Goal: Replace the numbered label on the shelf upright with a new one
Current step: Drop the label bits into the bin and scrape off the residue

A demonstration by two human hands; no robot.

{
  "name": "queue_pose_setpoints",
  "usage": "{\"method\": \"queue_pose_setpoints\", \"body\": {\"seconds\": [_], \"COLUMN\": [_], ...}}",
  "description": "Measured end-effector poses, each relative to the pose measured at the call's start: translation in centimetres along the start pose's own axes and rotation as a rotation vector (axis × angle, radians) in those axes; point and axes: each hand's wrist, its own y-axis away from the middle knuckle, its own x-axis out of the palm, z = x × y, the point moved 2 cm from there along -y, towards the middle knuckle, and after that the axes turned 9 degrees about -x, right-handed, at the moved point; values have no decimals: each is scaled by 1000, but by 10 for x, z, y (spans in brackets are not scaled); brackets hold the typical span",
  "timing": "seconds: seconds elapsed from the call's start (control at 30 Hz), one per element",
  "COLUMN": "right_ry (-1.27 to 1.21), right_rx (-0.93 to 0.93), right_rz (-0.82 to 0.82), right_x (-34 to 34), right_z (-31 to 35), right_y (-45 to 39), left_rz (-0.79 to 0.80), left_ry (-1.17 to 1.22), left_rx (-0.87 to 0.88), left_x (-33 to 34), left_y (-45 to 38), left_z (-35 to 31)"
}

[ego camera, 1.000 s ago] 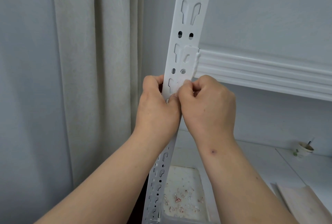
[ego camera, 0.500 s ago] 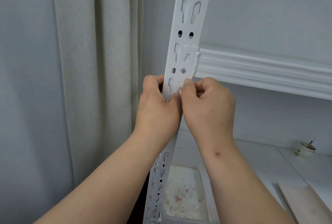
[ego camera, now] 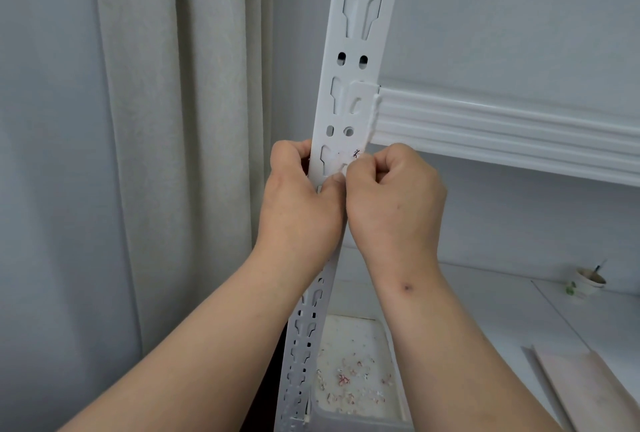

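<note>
The shelf upright point(ego camera: 358, 50) is a white slotted metal strip that runs from the top edge of the view down to the bottom edge, leaning slightly to the right toward the top. On its left hangs a pale curtain point(ego camera: 166, 119), close beside the strip, with a narrow band of grey wall between them. On its right a white ribbed shelf beam point(ego camera: 502, 126) hooks into the strip and runs off to the right edge of the view. Under the beam there is open room above a white shelf board point(ego camera: 512, 307).

A white bin point(ego camera: 394, 334) stands just right of the foot of the strip. Its floor holds scattered small scraps point(ego camera: 346, 379), white and reddish. A small paper cup point(ego camera: 588, 281) stands far right on the board, well apart from the hands; a thin stick rises from it, and its contents cannot be made out. A pale flat board point(ego camera: 588, 393) lies at the lower right corner.

The label point(ego camera: 348, 161) sits on the front face of the strip, just below the beam joint, over a keyhole slot. It is white with a dark mark near its upper right corner; the mark cannot be read.

The left hand point(ego camera: 299, 203) wraps the left edge of the strip, fingers curled behind it, thumb on the front just below the label. The right hand point(ego camera: 394, 199) is curled tight, its thumb and forefinger tips pinching the lower right edge of the label. The two hands touch each other at the strip.
</note>
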Motion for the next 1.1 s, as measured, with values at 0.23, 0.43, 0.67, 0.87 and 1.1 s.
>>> {"method": "queue_pose_setpoints", "body": {"seconds": [0.23,0.43,0.67,0.87,1.1], "right_ry": [-52,0,2,-74,-99], "right_rx": [31,-26,-12,72,99], "right_rz": [19,-16,-31,14,-12], "right_x": [-1,2,3,0,3], "right_z": [-1,0,-1,-1,-1], "right_y": [-1,-2,-1,-1,-4], "left_rz": [-2,1,4,0,-6], "left_ry": [19,37,20,20,21], "left_rx": [-2,-2,-3,6,4], "left_x": [0,1,0,0,1], "left_y": [0,-1,-1,-1,-2], "left_z": [0,1,2,2,3]}}
